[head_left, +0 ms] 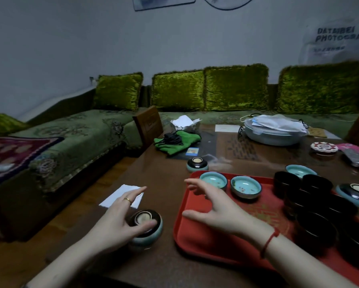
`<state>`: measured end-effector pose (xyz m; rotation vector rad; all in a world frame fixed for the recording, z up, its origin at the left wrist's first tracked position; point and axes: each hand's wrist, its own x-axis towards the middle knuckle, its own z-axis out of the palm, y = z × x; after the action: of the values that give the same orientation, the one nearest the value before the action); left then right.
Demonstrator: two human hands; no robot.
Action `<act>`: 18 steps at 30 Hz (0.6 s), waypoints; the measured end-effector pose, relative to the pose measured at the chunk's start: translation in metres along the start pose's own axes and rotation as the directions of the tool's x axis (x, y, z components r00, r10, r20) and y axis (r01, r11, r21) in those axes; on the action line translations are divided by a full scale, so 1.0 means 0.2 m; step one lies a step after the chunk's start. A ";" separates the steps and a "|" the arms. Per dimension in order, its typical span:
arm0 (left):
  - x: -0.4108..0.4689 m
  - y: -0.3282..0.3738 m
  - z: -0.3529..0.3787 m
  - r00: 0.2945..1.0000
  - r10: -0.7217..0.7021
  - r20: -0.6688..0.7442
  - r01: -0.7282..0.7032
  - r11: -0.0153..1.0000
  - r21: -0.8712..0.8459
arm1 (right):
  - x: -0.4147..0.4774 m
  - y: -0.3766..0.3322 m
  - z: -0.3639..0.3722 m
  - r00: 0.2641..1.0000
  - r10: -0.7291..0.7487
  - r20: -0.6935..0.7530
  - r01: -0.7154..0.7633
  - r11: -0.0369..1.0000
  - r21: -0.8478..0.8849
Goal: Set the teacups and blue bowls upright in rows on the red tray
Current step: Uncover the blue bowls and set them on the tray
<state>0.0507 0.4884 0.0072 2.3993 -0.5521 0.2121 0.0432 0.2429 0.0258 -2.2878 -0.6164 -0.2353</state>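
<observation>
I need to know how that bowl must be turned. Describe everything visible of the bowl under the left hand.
The upside-down bowl sits on the brown wooden table, just left of the red tray and apart from it. It looks like glazed ceramic: dark outside near the base, pale blue-green toward the rim below. Its round, unglazed-looking pale foot ring faces up. The left hand lies over its left side, thumb across the near edge of the base. It is slightly blurred.

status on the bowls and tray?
Left hand gripping upside-down bowl on table. Right hand open, hovering over red tray. Two blue bowls upright on tray, dark teacups alongside. Path clear.
</observation>
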 end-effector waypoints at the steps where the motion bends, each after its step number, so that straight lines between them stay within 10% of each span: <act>1: -0.03 -0.02 0.00 1.000 -0.022 -0.005 0.022 1.000 -0.001 | 0.01 -0.02 0.05 1.000 -0.005 0.007 0.005 1.000 0.009; 18: -0.15 -0.18 0.09 0.996 -0.057 -0.073 0.063 0.995 0.082 | 0.08 -0.08 0.37 0.975 0.099 0.198 -0.075 0.990 -0.123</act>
<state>0.0398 0.5109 -0.0358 2.4755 -0.4460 0.2974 0.0474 0.3113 -0.0112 -2.4637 -0.6172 0.0065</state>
